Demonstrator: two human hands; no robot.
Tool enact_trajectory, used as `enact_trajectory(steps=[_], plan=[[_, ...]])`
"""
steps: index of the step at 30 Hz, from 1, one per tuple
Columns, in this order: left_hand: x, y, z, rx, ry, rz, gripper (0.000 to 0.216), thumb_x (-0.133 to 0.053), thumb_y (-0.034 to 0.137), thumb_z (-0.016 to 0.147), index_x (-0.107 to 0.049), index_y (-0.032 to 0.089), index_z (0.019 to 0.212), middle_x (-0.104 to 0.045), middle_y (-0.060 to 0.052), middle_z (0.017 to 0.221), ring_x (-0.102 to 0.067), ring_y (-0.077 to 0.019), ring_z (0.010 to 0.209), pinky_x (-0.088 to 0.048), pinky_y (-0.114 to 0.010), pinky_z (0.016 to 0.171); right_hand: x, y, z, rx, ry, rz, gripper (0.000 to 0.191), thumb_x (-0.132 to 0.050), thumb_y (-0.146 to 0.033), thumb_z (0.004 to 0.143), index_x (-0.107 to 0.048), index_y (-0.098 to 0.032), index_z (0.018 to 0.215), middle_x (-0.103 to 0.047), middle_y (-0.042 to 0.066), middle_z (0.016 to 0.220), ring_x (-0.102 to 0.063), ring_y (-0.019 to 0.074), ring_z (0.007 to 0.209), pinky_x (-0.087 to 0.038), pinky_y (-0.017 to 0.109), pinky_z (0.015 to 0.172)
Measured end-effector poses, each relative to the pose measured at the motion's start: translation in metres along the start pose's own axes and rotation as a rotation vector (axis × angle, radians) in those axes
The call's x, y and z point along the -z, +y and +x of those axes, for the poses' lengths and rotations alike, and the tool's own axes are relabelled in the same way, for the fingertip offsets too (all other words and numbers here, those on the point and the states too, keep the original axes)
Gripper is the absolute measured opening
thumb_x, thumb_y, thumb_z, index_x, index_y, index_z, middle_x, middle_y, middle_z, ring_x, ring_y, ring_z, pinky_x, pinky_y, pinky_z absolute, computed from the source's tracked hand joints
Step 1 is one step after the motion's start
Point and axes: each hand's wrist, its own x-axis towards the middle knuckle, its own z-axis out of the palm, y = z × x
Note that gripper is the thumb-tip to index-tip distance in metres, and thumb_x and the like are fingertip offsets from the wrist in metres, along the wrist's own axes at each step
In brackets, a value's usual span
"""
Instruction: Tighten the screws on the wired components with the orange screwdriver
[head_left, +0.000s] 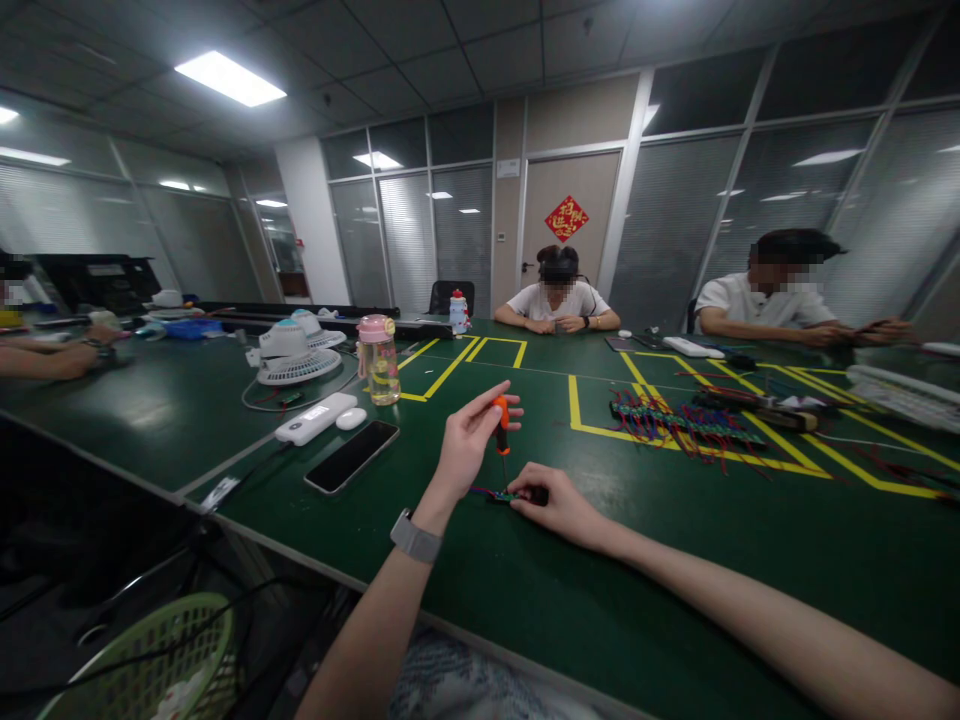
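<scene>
My left hand (pixel 471 440) grips an orange-and-black screwdriver (pixel 502 428) by its handle, the thumb on one side and the other fingers partly stretched out. The shaft points straight down, and its tip meets a small green circuit board (pixel 504 496) on the table. Thin red and blue wires lead off the board's left side. Pinched at the board's right end is my right hand (pixel 555 502), its fingertips holding the board against the tabletop. The curled fingers hide part of the board, and the exact spot under the tip is too small to make out.
A phone (pixel 352 457), a white power strip (pixel 316 418) and a pink-lidded bottle (pixel 380 362) stand left on the green table (pixel 570 610). Wired circuit boards (pixel 686 422) lie right, within yellow tape. White fans (pixel 296 350) sit farther left. Several people sit around. A green basket (pixel 150 650) is below.
</scene>
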Motion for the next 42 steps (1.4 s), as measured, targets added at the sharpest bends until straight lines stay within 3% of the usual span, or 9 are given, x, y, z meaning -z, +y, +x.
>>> enact_trajectory(steps=[4,8,14,17,20,25,31,36,42], plan=[[0.003,0.001,0.000,-0.094,0.102,0.202,0.026,-0.066,0.029,0.077,-0.068,0.020,0.101,-0.060,-0.004,0.098,-0.058,-0.0120,0.084,-0.048,-0.023,0.075,-0.001,0.001,0.000,0.002,0.001,0.006,0.014,-0.061,-0.016,0.075,-0.069,-0.016,0.087,-0.059,0.003,0.079,-0.054,0.0119,0.068,-0.045,0.024,0.063],[0.001,0.001,0.001,-0.055,0.027,0.020,0.031,-0.050,0.032,0.087,-0.063,0.021,0.113,-0.053,-0.008,0.124,-0.056,-0.0192,0.105,-0.050,-0.031,0.084,-0.002,0.003,0.001,0.005,0.010,0.009,0.014,-0.061,-0.016,0.075,-0.069,-0.015,0.087,-0.058,0.002,0.078,-0.054,0.0118,0.068,-0.045,0.024,0.062],[0.003,0.000,0.000,-0.070,0.119,0.155,0.032,-0.064,0.030,0.078,-0.063,0.019,0.109,-0.061,-0.006,0.100,-0.060,-0.0147,0.086,-0.050,-0.027,0.077,-0.003,0.004,0.000,0.001,0.013,0.027,0.014,-0.062,-0.015,0.074,-0.069,-0.016,0.087,-0.059,0.003,0.079,-0.054,0.0119,0.068,-0.046,0.024,0.063],[0.003,0.002,0.000,-0.106,0.116,0.219,0.026,-0.063,0.030,0.079,-0.067,0.020,0.103,-0.055,-0.007,0.114,-0.057,-0.0161,0.098,-0.048,-0.025,0.082,-0.003,0.004,0.000,0.005,0.012,0.022,0.014,-0.061,-0.015,0.074,-0.069,-0.016,0.086,-0.059,0.003,0.079,-0.054,0.0120,0.068,-0.046,0.025,0.063],[0.001,0.003,0.000,-0.038,0.020,0.019,0.034,-0.049,0.032,0.087,-0.060,0.021,0.118,-0.054,-0.009,0.123,-0.058,-0.0199,0.102,-0.050,-0.032,0.084,-0.003,0.005,0.000,0.016,0.013,0.015,0.014,-0.061,-0.016,0.075,-0.069,-0.016,0.086,-0.059,0.002,0.078,-0.054,0.0123,0.069,-0.045,0.025,0.063],[0.002,0.000,0.000,-0.037,0.076,0.095,0.034,-0.061,0.032,0.080,-0.062,0.019,0.111,-0.062,-0.006,0.095,-0.060,-0.0141,0.080,-0.051,-0.027,0.073,-0.003,0.007,0.000,0.026,0.008,0.012,0.014,-0.061,-0.018,0.075,-0.069,-0.017,0.087,-0.058,0.002,0.078,-0.054,0.0123,0.068,-0.044,0.024,0.062],[0.002,0.000,0.000,-0.059,0.047,0.048,0.031,-0.052,0.034,0.086,-0.064,0.020,0.110,-0.055,-0.009,0.118,-0.058,-0.0181,0.096,-0.051,-0.030,0.079,-0.003,0.004,0.000,0.023,0.009,0.008,0.014,-0.061,-0.016,0.075,-0.069,-0.016,0.087,-0.058,0.003,0.078,-0.054,0.0126,0.069,-0.044,0.024,0.062],[0.002,0.001,-0.001,-0.060,0.028,0.097,0.030,-0.059,0.031,0.082,-0.064,0.019,0.109,-0.060,-0.005,0.093,-0.058,-0.0116,0.075,-0.051,-0.025,0.068,-0.003,0.004,-0.002,0.037,-0.004,-0.046,0.013,-0.059,-0.019,0.078,-0.068,-0.016,0.088,-0.059,0.003,0.080,-0.055,0.0132,0.071,-0.046,0.025,0.064],[0.003,0.005,-0.001,-0.063,-0.012,0.075,0.029,-0.053,0.033,0.086,-0.065,0.019,0.107,-0.056,-0.008,0.116,-0.060,-0.0178,0.095,-0.053,-0.030,0.079,0.039,-0.037,0.004,0.203,0.049,-0.382,0.032,-0.058,-0.034,0.083,-0.062,-0.021,0.112,-0.062,0.010,0.100,-0.058,0.0222,0.091,-0.047,0.037,0.080]])
